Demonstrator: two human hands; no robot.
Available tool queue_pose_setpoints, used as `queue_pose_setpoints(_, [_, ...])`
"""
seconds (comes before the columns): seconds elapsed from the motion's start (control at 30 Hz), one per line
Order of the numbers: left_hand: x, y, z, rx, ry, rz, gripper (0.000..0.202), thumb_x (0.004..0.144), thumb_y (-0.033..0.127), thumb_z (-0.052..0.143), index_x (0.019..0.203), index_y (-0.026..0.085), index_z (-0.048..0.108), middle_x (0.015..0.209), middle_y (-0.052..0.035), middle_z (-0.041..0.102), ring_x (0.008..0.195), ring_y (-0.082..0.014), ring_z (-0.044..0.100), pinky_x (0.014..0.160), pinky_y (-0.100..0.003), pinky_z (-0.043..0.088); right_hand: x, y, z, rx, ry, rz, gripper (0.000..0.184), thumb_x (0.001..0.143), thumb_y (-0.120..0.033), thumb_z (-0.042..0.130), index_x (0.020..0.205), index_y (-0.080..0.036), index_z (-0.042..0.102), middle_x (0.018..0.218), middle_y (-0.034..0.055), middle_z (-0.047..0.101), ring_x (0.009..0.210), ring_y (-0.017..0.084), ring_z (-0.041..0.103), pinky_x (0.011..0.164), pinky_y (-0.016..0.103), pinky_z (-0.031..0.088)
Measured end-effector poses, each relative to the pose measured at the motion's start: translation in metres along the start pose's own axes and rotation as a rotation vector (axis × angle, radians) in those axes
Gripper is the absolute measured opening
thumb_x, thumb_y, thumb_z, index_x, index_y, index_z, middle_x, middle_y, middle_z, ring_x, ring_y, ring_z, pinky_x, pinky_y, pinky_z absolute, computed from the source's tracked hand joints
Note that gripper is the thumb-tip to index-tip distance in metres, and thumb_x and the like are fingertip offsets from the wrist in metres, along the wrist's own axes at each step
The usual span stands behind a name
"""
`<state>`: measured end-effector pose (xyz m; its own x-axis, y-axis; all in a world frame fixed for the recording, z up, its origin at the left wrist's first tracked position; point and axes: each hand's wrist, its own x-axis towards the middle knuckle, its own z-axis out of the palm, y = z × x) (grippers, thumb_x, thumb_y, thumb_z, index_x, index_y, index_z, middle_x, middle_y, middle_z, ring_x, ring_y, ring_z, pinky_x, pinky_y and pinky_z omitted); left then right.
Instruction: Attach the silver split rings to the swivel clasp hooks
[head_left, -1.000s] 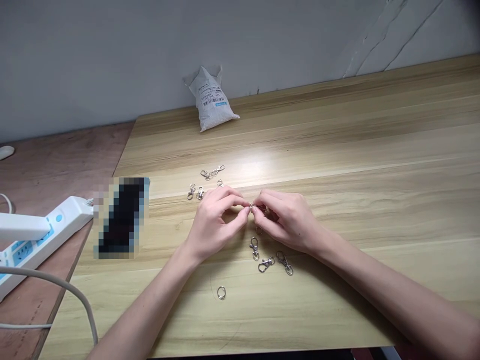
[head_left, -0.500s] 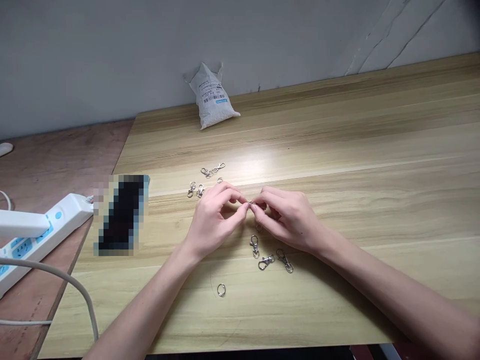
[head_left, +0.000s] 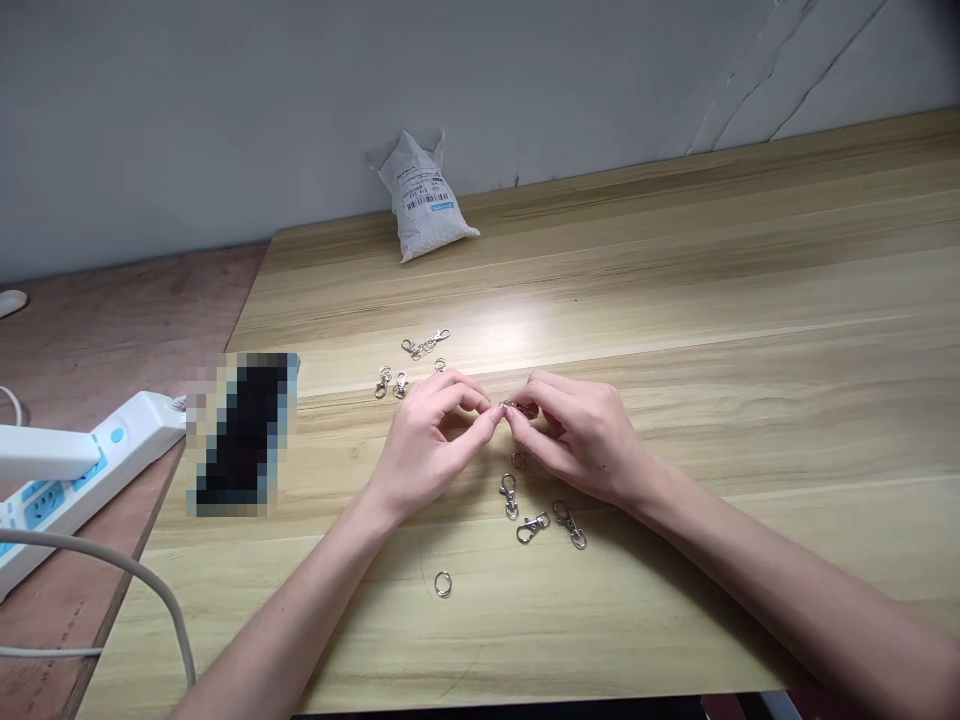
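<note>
Above the middle of the table, my two hands meet fingertip to fingertip. My left hand [head_left: 431, 430] pinches a small metal key ring [head_left: 503, 405], mostly covered by the fingers. A metal swivel clasp [head_left: 525, 409] lies between the thumb and fingers of my right hand [head_left: 585, 430], partly hidden. Just below my right hand rests a loose key ring [head_left: 518, 460]. Closer to me are three swivel clasps: an upright one [head_left: 509, 496], a slanted one [head_left: 532, 528] and another [head_left: 570, 525]. One more key ring [head_left: 443, 584] lies near the front.
Beyond my left hand lie several clasps with rings, including a joined-looking pair [head_left: 425, 344], and a ring [head_left: 440, 366]. A white parcel bag [head_left: 427, 205] leans by the wall. On the left are a pixelated dark phone-like object [head_left: 244, 435], a power strip [head_left: 142, 430] and a grey cable [head_left: 161, 590].
Both hands keep the same pinch, with only tiny finger shifts. A little more of the metal shows between the fingertips. The loose pieces stay where they were.
</note>
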<state>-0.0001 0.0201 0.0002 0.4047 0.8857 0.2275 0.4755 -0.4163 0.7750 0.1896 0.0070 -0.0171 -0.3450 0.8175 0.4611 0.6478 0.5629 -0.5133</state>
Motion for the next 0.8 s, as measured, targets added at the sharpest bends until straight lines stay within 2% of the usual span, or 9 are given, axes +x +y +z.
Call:
queue_pose_setpoints(0.17, [0.0004,0.0017,-0.0005,-0.045,-0.030,0.008,0.008,0.089,0.021,0.060,0.082,0.019,0.065,0.087,-0.0023,0.063,0.081,-0.0133,0.059,0.073,-0.030,0.049,-0.0012,0.0004,-0.0007,-0.003,-0.009,-0.003,0.020,0.091,-0.024,0.052,0.079,-0.014,0.064,0.066,-0.0014,0.055,0.051,0.007,0.041,0.049,0.023,0.029])
queue_pose_setpoints(0.43, [0.0002,0.0004,-0.0007,-0.045,-0.006,-0.001,0.005,0.087,0.020,0.061,0.084,0.019,0.065,0.084,-0.0016,0.062,0.079,-0.0130,0.058,0.069,-0.028,0.050,-0.0022,0.0012,-0.0002,0.009,-0.029,-0.021,0.019,0.091,-0.023,0.052,0.078,-0.014,0.063,0.065,-0.0017,0.055,0.051,0.007,0.042,0.051,0.023,0.030])
queue_pose_setpoints(0.8, [-0.0002,-0.0021,-0.0001,-0.008,-0.027,0.038,0.009,0.088,0.020,0.060,0.089,0.020,0.069,0.089,-0.0034,0.065,0.083,-0.0144,0.060,0.076,-0.032,0.049,-0.0028,-0.0001,0.0004,0.014,-0.055,-0.036,0.021,0.091,-0.024,0.050,0.078,-0.015,0.064,0.063,-0.0018,0.055,0.050,0.007,0.041,0.051,0.023,0.029])
